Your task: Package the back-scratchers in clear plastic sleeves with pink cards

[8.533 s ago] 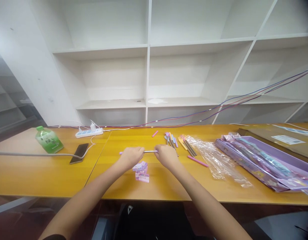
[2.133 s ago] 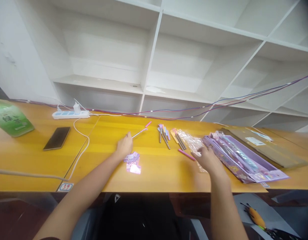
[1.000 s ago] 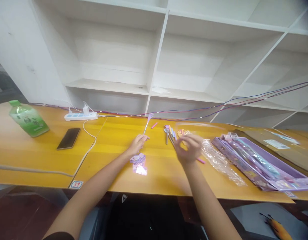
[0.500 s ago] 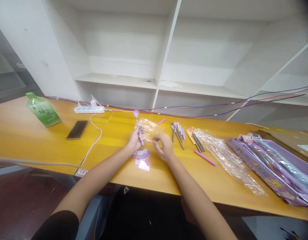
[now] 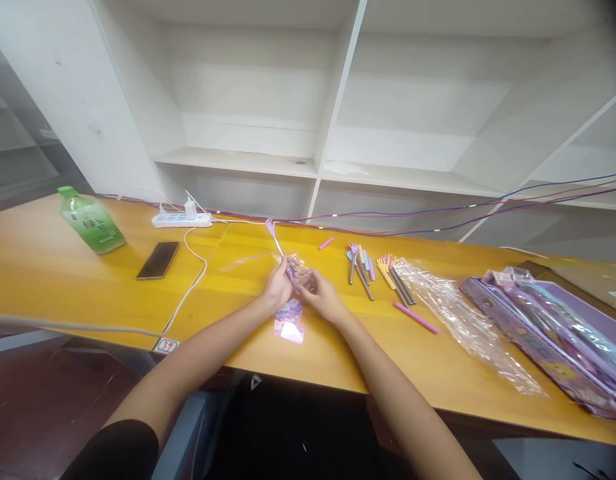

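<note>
My left hand (image 5: 278, 287) is closed around a purple back scratcher (image 5: 279, 247) with a small claw-shaped head and a metal rod, its head pointing away from me. My right hand (image 5: 322, 295) has its fingers pinched by the scratcher's lower end, on a crinkled clear plastic bag (image 5: 301, 264); the fingertips are partly hidden. The bag spreads between and behind both hands. Just below them, shiny purple printed cards or packets (image 5: 289, 328) lie on the wooden table (image 5: 228, 267).
Right of my hands lie several back scratchers (image 5: 358, 270), more scratchers (image 5: 395, 277), pink tubes (image 5: 417, 318), a long plastic wrapper (image 5: 463, 320) and a purple packed case (image 5: 543, 340). Leftward are a phone (image 5: 158, 260), green bottle (image 5: 93, 223), power strip (image 5: 181, 219) and white cable (image 5: 195, 277).
My right hand has moved left, close against my left hand. The plastic bag, spread out before, is now bunched lower between the hands. More of the scratcher's metal rod shows.
</note>
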A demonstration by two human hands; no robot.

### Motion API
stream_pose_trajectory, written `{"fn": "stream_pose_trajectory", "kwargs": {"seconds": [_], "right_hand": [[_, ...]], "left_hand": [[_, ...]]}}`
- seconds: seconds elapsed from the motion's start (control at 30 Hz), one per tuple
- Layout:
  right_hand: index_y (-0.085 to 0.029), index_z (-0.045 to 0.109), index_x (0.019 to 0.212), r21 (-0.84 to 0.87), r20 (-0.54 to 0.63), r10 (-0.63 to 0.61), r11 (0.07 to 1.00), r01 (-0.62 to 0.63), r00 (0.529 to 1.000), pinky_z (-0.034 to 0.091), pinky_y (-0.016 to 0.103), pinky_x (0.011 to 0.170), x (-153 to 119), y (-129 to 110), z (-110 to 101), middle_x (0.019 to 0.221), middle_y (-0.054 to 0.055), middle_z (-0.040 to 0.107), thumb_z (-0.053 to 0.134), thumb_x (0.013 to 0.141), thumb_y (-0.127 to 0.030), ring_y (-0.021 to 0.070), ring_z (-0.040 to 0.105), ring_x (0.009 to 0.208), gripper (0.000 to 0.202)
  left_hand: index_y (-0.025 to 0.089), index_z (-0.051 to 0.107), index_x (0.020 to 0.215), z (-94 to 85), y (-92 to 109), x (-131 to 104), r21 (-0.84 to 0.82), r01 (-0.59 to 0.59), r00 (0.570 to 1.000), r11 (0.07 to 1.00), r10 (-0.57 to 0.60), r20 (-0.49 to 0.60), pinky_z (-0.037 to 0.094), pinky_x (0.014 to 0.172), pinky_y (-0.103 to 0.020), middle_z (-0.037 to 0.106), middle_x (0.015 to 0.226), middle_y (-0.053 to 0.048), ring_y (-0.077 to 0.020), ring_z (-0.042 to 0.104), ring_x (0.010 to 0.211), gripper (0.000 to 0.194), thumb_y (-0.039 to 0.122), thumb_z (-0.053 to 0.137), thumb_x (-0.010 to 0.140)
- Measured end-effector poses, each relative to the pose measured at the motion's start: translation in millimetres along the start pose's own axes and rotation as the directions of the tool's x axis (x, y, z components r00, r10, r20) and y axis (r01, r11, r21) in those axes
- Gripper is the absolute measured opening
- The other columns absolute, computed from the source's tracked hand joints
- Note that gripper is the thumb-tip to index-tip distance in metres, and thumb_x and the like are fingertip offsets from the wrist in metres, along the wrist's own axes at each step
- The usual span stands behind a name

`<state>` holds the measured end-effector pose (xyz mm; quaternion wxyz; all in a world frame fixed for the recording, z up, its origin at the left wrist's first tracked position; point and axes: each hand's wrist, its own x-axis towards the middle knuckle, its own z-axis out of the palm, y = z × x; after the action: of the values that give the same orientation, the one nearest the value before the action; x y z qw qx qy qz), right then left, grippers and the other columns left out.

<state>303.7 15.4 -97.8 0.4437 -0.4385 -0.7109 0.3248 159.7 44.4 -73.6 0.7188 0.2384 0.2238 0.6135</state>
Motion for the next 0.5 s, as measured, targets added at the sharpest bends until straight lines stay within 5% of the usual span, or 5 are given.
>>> {"fn": "stream_pose_trajectory", "kwargs": {"seconds": [0.17,0.33,0.5], "right_hand": [[-0.022,0.05,0.137,0.002,-0.019,0.035,0.999,-0.035,0.999,0.057,0.036,0.074,-1,2,6,0.101,0.006,0.074,0.075,0.085,-0.048,0.0228,0.069,0.08,0.063],[-0.021,0.053,0.139,-0.072,-0.009,-0.03,0.997,0.029,1.0,0.053,0.04,0.093,-2,4,8,0.126,0.011,0.069,0.053,0.093,-0.033,0.027,0.067,0.106,0.047],[-0.019,0.061,0.115,-0.126,-0.103,0.218,0.965,-0.23,0.97,0.047,0.034,0.063,3,21,-4,0.077,0.005,0.065,0.043,0.094,-0.039,0.0231,0.059,0.066,0.034]], "left_hand": [[0.016,0.067,0.082,-7.5,-11,-1,0.113,-0.086,0.995,0.99,0.079,0.065,0.049,0.074,-0.024,0.064,0.078,-0.001,-0.0123,0.06,0.073,0.028,0.04,0.071,0.094],[0.017,0.074,0.087,-22.8,-17,10,0.415,-0.154,0.988,0.897,0.14,0.064,0.05,0.081,-0.026,0.073,0.087,-0.004,-0.0163,0.066,0.082,0.025,0.042,0.077,0.086],[0.021,0.078,0.093,-43.1,6,32,0.615,-0.133,0.954,0.777,0.268,-0.132,0.049,0.087,-0.03,0.075,0.093,-0.005,-0.0229,0.067,0.096,0.023,0.043,0.075,0.084]]}}
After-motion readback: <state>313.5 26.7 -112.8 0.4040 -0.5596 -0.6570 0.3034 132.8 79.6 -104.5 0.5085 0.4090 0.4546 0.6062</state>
